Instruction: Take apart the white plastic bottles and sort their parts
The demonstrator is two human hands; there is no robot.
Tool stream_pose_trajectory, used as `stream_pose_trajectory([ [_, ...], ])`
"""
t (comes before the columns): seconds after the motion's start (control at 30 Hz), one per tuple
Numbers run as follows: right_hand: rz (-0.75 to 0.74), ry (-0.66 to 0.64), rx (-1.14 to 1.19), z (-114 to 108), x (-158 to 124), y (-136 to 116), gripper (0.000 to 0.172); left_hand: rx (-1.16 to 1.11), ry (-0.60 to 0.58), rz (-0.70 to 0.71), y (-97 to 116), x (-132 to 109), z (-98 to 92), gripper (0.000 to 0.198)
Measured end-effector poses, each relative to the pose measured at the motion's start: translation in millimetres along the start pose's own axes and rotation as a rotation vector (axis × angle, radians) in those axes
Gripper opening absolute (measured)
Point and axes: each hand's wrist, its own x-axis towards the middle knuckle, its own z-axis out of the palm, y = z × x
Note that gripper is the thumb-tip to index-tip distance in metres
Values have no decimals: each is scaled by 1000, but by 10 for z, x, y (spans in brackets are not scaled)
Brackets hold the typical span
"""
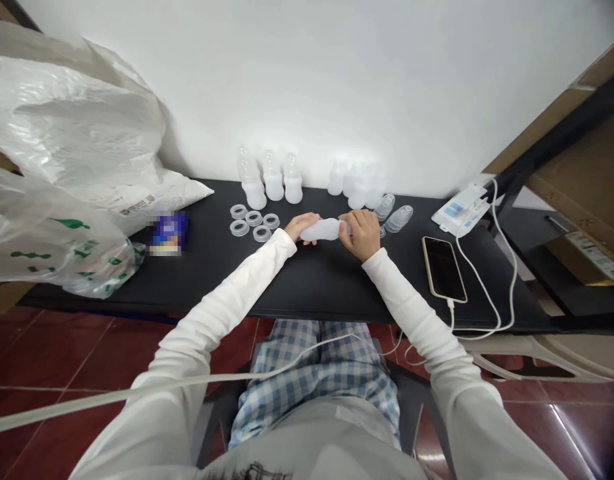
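Observation:
Between my hands a white baby bottle (321,230) lies on its side just above the black table. My left hand (303,228) is wrapped round its left end. At the other end, my right hand (361,233) closes its fingers over the bottle's neck, which they hide. To the left lie several translucent rings (254,219). Three capped bottles (273,180) stand behind them by the wall. Several bottles without caps (359,183) stand at the back right. Clear dome caps (399,219) lie just right of my right hand.
Large plastic bags (77,133) fill the left end of the table (211,280), with a blue packet (169,233) beside them. On the right are a phone (443,268) with a white cable (511,287) and a white box (461,210). Another cable crosses over my lap.

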Motion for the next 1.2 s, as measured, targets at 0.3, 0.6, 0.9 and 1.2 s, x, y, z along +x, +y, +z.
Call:
stream_pose_trajectory([
  [0.3, 255, 233, 8, 114, 1, 190, 45, 678, 107, 752, 9, -50, 121, 43],
  [0.6, 440, 33, 63, 104, 79, 188, 42, 895, 96, 864, -102, 33, 61, 25],
  [0.9, 432, -2, 6, -48, 112, 68, 51, 1161, 154, 884, -58, -7, 32, 30],
  [1.2, 525, 103, -422, -160, 123, 644, 47, 986, 521, 598, -50, -102, 23, 47],
])
